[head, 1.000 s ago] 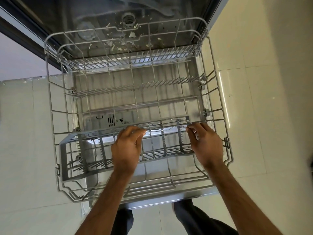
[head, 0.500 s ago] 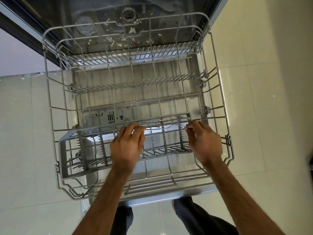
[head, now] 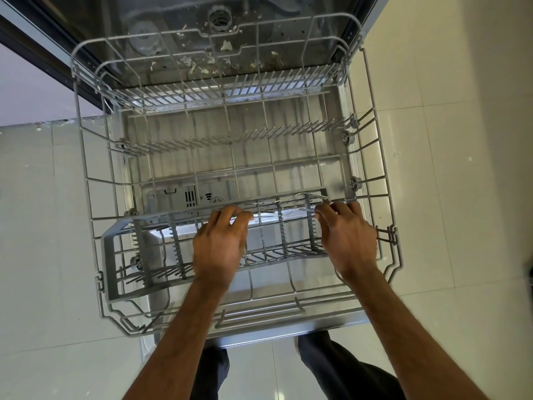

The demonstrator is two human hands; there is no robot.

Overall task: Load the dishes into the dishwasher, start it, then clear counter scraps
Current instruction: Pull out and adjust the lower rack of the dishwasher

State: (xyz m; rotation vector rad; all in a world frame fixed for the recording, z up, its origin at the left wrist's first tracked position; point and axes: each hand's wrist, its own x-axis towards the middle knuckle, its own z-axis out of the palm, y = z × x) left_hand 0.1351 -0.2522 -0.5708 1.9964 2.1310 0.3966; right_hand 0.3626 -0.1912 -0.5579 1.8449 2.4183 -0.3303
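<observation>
From my station, both hands are down in the pulled-out lower rack (head: 86,174), which sits over the dropped dishwasher door (head: 207,122). The long grey cutlery basket (head: 108,255) lies along the near side of that rack, slightly skewed, its left end nearer me than its right.

The left grip (head: 219,246) is at the basket's far rim, about midway along. Its fingers are curled and its thumb meets them on the end of a thin silvery piece of cutlery (head: 291,210) that runs along the rim toward the other hand. The right grip (head: 350,238) is at the basket's right end, fingers bent and tips pinched narrow on the other end of that thin metal. A second silvery sliver shows just beyond it at the basket's far right corner, but it is too fine for me to say whether it is a fork or a spoon.

The rest of the rack holds only its own tines. Through the wires I can see the detergent compartment (head: 184,197) in the door. Farther back, the tub floor (head: 173,30) is dark and dotted with pale food scraps (head: 226,46) around the drain.

Pale floor tiles (head: 43,226) lie on both sides — and dark trouser legs (head: 331,368) show below the door's near edge.
</observation>
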